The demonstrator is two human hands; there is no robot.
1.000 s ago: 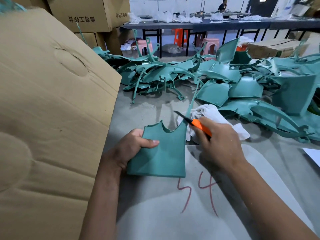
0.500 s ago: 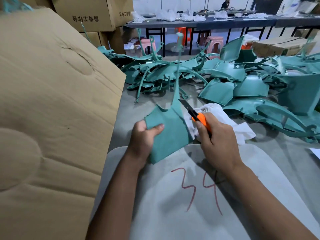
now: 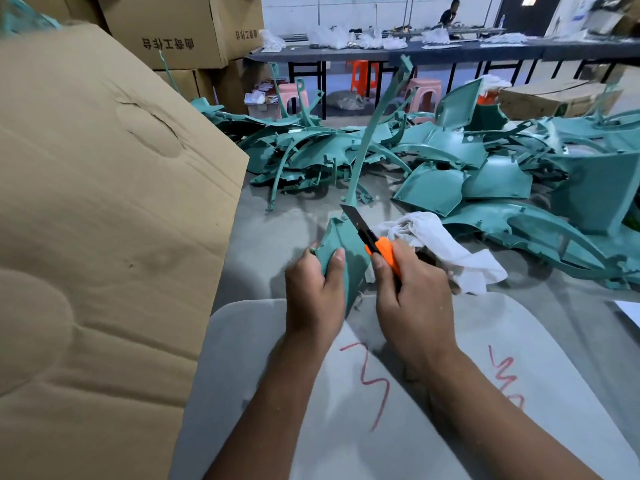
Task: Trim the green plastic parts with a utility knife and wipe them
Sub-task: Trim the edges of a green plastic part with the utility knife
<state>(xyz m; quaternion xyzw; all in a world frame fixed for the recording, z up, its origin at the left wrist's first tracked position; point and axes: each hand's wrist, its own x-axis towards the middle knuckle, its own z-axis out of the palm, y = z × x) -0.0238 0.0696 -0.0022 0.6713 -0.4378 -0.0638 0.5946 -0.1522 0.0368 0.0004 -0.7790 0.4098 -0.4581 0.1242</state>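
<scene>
Left hand (image 3: 313, 292) grips green part (image 3: 341, 251) upright | right hand (image 3: 414, 299) holds utility knife (image 3: 372, 239), blade at its edge | part seems light, thin, springy; best held low, clear of the blade

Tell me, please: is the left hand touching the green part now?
Touching. The head view shows the left hand gripping the green part, with the thumb lying across its face.

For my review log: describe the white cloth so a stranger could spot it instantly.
Start at the pile of green plastic parts across the grey table. At its near edge, just beyond the right hand, lies the white cloth, the only soft, crumpled white thing among rigid green pieces.
</scene>
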